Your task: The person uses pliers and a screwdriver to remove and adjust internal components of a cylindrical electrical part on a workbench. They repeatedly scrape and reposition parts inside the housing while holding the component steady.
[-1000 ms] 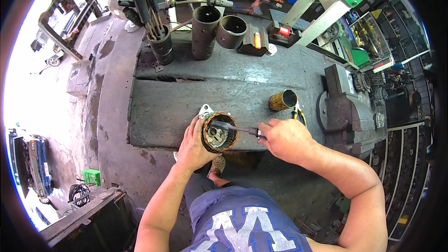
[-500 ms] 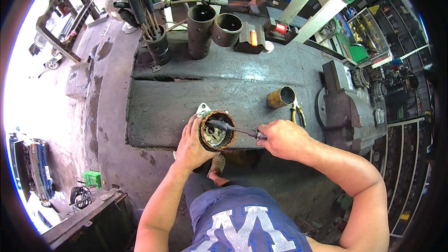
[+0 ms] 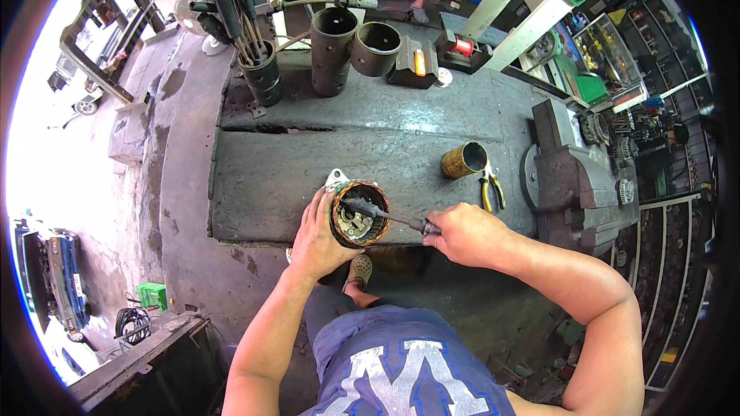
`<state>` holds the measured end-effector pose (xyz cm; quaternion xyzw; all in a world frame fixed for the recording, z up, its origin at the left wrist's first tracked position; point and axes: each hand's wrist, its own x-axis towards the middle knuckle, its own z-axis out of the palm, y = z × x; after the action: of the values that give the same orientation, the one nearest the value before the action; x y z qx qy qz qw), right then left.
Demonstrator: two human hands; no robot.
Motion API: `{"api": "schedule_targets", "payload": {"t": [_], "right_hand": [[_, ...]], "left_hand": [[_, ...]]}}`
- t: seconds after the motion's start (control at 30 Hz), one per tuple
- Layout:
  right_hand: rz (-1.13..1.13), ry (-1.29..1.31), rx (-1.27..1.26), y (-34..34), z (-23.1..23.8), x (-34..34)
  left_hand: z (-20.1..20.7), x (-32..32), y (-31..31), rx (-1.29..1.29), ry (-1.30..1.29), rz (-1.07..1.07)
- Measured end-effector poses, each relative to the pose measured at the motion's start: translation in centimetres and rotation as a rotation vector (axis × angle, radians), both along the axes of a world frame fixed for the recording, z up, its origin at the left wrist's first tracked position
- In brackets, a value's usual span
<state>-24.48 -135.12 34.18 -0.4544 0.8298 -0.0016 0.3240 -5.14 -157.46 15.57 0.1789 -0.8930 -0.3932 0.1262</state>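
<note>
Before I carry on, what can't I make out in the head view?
All in the head view:
- Tool handle: mostly hidden in the right hand.
- Copper-wound ring: its left side is partly covered by the left hand.
- Metal part inside the ring: partly blocked by the tool; its details are too small.
- Brown can: its bottom is lost in shadow.

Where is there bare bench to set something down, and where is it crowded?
Two bare patches of bench: front left, between the left hand, left edge and slot; and centre, between the copper-wound ring, the can and the black pots behind. Crowded: along the back, around the pots, and at the right, by the can, pliers and vise.
</note>
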Motion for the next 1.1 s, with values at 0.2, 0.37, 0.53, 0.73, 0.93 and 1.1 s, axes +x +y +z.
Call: {"api": "schedule_targets", "payload": {"t": [0.2, 0.37, 0.53, 0.73, 0.93, 1.1], "right_hand": [[0.040, 0.139, -0.075, 0.3, 0.3, 0.5], [0.058, 0.155, -0.086, 0.2, 0.5, 0.2], [0.044, 0.117, -0.092, 0.2, -0.2, -0.9], [0.055, 0.190, -0.117, 0.5, -0.6, -1.6], [0.079, 0.262, -0.212, 1.0, -0.5, -1.2], [0.065, 0.264, -0.166, 1.1, -0.5, -0.9]], "left_hand": [[-0.5, 0.2, -0.1, -0.007, 0.052, -0.004], [-0.6, 0.3, -0.1, -0.030, 0.064, -0.005], [-0.6, 0.3, 0.0, -0.029, 0.071, -0.008], [-0.5, 0.2, 0.0, -0.017, 0.027, 0.001], [-0.1, 0.1, 0.0, -0.014, 0.009, 0.001], [0.1, 0.1, 0.1, -0.003, -0.012, 0.008]]}}
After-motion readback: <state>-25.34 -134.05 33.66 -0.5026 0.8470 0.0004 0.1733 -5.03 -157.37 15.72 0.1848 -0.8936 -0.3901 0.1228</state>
